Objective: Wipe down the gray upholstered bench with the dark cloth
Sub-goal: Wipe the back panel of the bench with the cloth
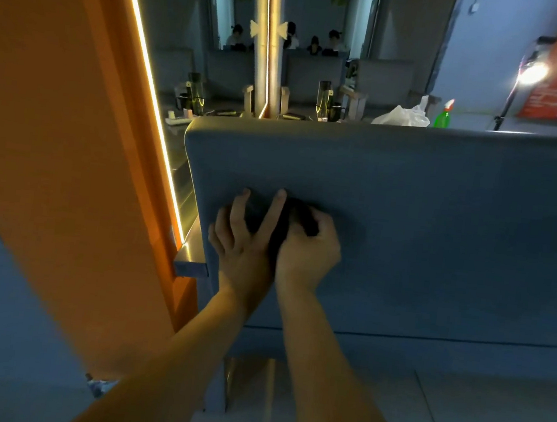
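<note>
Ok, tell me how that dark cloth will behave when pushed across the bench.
Probably floppy: the cloth is bunched in the right hand. Likely light: that grip holds it against the bench. May drag on the upholstery rather than slide.

Most of the dark cloth [303,218] is buried under the left hand [243,238] and right hand [307,248], so no telling how it's folded. The bench [440,228] runs off the right edge, and its top hides the lower half of the far spray bottle [443,116].
</note>
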`<action>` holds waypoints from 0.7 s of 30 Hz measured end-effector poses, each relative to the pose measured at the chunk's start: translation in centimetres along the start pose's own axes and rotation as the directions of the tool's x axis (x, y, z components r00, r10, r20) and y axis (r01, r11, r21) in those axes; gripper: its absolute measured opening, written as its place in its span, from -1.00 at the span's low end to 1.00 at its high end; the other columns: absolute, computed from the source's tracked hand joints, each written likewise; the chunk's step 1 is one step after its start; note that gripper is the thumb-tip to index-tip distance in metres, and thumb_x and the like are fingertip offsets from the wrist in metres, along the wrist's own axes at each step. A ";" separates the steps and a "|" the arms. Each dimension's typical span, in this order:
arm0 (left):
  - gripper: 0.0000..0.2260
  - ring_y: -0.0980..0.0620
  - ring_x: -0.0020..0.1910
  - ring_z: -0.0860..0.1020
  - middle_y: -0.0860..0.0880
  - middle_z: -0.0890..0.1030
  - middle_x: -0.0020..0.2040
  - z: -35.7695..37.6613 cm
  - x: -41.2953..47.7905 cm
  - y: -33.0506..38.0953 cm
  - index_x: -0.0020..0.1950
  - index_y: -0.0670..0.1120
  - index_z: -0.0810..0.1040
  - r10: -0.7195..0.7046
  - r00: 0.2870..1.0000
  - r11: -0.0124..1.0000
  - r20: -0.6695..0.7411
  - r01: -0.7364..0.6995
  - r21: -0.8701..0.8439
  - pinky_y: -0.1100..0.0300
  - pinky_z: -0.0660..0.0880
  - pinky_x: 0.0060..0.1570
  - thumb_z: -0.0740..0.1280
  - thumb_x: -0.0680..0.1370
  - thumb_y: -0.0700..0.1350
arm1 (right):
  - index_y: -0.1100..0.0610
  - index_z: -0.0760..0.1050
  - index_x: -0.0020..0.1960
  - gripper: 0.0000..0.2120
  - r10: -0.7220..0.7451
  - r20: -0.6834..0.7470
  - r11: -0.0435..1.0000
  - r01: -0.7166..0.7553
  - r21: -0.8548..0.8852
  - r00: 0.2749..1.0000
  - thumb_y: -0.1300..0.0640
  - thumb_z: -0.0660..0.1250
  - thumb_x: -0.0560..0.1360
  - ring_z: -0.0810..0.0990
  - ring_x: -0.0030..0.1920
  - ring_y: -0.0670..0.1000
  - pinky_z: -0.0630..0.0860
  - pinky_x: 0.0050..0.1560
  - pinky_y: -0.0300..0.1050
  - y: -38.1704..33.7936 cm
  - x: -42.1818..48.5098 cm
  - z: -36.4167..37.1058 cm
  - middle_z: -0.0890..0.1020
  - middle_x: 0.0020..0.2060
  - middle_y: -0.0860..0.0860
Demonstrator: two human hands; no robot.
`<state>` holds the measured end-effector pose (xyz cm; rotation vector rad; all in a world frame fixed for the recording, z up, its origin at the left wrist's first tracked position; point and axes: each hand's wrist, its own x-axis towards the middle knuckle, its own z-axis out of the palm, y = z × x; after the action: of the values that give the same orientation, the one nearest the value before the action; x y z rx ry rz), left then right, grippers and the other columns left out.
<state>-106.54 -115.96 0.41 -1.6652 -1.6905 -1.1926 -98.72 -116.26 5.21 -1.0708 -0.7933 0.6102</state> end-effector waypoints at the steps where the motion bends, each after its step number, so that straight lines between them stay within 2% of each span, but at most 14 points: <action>1: -0.47 -0.32 0.45 0.19 -0.12 0.11 0.54 -0.2 0.2 0.0 0.57 0.19 0.28 -0.009 1.000 1.000 0.004 0.009 0.019 -0.36 0.27 0.37 0.22 0.59 0.17 | 0.13 0.67 0.02 -0.90 -0.009 0.014 1.000 0.009 0.006 1.000 0.25 0.44 0.52 0.64 -0.08 -0.21 0.63 0.02 -0.22 -0.2 -0.7 0.8 0.69 -0.12 -0.11; 3: -0.45 -0.29 0.44 0.19 -0.09 0.11 0.55 -0.4 0.3 -0.3 0.57 0.20 0.29 0.005 1.000 0.999 0.024 -0.006 0.051 -0.34 0.30 0.35 0.25 0.57 0.17 | 0.14 0.66 -0.03 -0.92 -0.045 0.047 0.999 0.045 -0.007 0.998 0.26 0.44 0.51 0.63 -0.11 -0.26 0.58 -0.06 -0.36 -0.4 -0.9 1.3 0.67 -0.17 -0.16; 5: -0.35 -0.29 0.47 0.14 -0.06 0.04 0.58 -0.5 0.4 -0.9 0.60 0.25 0.17 0.007 0.996 0.999 0.091 -0.011 0.039 -0.36 0.26 0.38 0.34 0.54 0.12 | 0.10 0.62 -0.07 -0.90 -0.116 0.050 0.991 0.119 -0.063 0.992 0.27 0.47 0.49 0.61 -0.14 -0.27 0.55 -0.09 -0.39 -0.3 0.0 0.2 0.62 -0.20 -0.20; 7: -0.20 -0.27 0.49 0.08 -0.03 -0.06 0.60 -0.8 0.1 -1.3 0.61 0.29 0.01 0.004 0.984 1.000 0.180 -0.007 0.017 -0.37 0.19 0.42 0.42 0.52 0.06 | 0.07 0.56 -0.08 -0.83 -0.122 -0.011 0.987 0.120 -0.105 0.993 0.28 0.49 0.47 0.61 -0.12 -0.19 0.61 -0.03 -0.19 0.3 1.5 -1.5 0.63 -0.16 -0.14; 9: -0.18 -0.24 0.51 0.06 0.00 -0.09 0.60 -1.1 0.0 -1.3 0.61 0.30 -0.06 0.015 0.983 1.000 0.184 -0.017 0.013 -0.36 0.17 0.43 0.42 0.54 0.08 | 0.06 0.54 -0.06 -0.82 -0.089 -0.089 0.989 0.078 -0.123 0.992 0.25 0.50 0.47 0.62 -0.07 -0.08 0.63 0.05 0.00 0.7 2.9 -2.8 0.63 -0.12 -0.11; 12: -0.20 -0.25 0.52 0.08 -0.03 -0.08 0.61 -1.2 0.0 -1.2 0.62 0.28 -0.07 0.011 0.980 1.000 0.197 -0.013 0.007 -0.36 0.16 0.44 0.39 0.56 0.10 | 0.04 0.55 -0.05 -0.85 0.009 -0.163 0.998 -0.018 -0.054 0.987 0.20 0.50 0.49 0.63 -0.05 -0.09 0.64 0.08 0.02 0.7 3.6 -3.1 0.63 -0.11 -0.14; 15: -0.25 -0.28 0.50 0.15 -0.07 0.00 0.61 -0.8 -0.3 -0.8 0.62 0.24 0.06 0.003 0.987 0.999 0.159 -0.011 0.048 -0.36 0.19 0.42 0.39 0.54 0.11 | 0.07 0.59 -0.08 -0.89 0.076 -0.159 0.997 -0.073 0.021 0.984 0.23 0.48 0.48 0.65 -0.09 -0.10 0.66 0.02 -0.01 -0.2 2.4 -0.9 0.65 -0.15 -0.10; 17: -0.35 -0.28 0.47 0.17 -0.08 0.05 0.59 -0.7 -0.1 -0.6 0.60 0.20 0.17 -0.008 0.993 0.999 0.116 0.002 0.054 -0.36 0.23 0.38 0.32 0.54 0.17 | 0.06 0.59 -0.13 -0.87 0.013 -0.103 1.000 -0.014 -0.008 0.995 0.26 0.47 0.47 0.63 -0.15 -0.18 0.64 -0.04 -0.10 -0.8 1.1 0.8 0.64 -0.20 -0.13; 18: -0.36 -0.28 0.46 0.18 -0.08 0.06 0.59 -0.8 0.0 -0.6 0.60 0.19 0.21 -0.001 0.995 0.998 0.104 -0.005 0.060 -0.35 0.25 0.37 0.30 0.54 0.18 | 0.07 0.58 -0.16 -0.86 -0.014 -0.058 1.000 0.013 -0.015 0.998 0.30 0.45 0.46 0.61 -0.18 -0.23 0.61 -0.08 -0.20 -1.0 0.6 1.3 0.62 -0.24 -0.16; 20: -0.30 -0.27 0.47 0.15 -0.07 0.04 0.59 -1.0 0.0 -1.1 0.62 0.18 0.17 0.031 0.989 0.997 0.143 -0.041 0.065 -0.34 0.27 0.37 0.37 0.51 0.12 | 0.08 0.55 -0.20 -0.81 -0.086 0.022 0.994 0.087 -0.059 0.996 0.35 0.43 0.45 0.57 -0.25 -0.33 0.50 -0.19 -0.43 -1.0 0.1 1.6 0.57 -0.30 -0.22; 21: -0.23 -0.25 0.48 0.13 -0.06 0.01 0.60 -1.3 -0.1 -1.4 0.63 0.19 0.12 0.044 0.984 0.996 0.171 -0.056 0.066 -0.33 0.27 0.38 0.43 0.49 0.08 | 0.08 0.54 -0.21 -0.79 -0.123 0.058 0.987 0.128 -0.095 0.991 0.36 0.44 0.44 0.56 -0.26 -0.33 0.46 -0.22 -0.47 -0.9 0.2 1.3 0.56 -0.31 -0.22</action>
<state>-108.22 -116.91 0.63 -1.7981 -1.7591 -0.9801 -99.60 -115.73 6.44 -1.0895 -0.9370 0.4981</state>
